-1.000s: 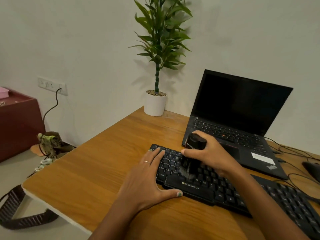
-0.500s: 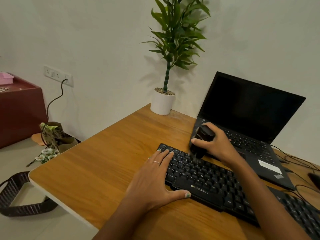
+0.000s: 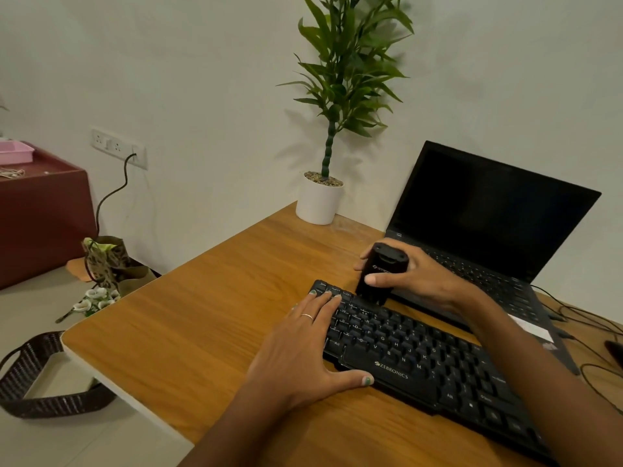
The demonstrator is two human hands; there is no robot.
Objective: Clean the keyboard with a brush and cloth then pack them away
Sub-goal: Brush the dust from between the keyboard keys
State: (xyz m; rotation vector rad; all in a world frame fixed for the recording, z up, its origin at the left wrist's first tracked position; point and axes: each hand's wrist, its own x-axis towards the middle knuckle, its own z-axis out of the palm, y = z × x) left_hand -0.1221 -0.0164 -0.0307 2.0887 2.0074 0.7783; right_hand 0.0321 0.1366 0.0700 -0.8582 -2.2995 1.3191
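- My right hand (image 3: 418, 281) has its grip closed round the black brush (image 3: 379, 273), thumb across its front, its lower end at the far left rows of the keyboard (image 3: 421, 362).
- My left hand (image 3: 300, 352) lies flat with a relaxed grip, fingers on the keyboard's left end, thumb along its near edge.
- The keyboard sits on the wooden worktop (image 3: 209, 315), just in front of the open laptop (image 3: 488, 230).
- A potted plant (image 3: 320, 200) stands by the wall.

Both forearms are bare, with no sleeves in view. The left hand (image 3: 296, 352) wears a thin silver ring on one finger, and its nails carry pale green polish.
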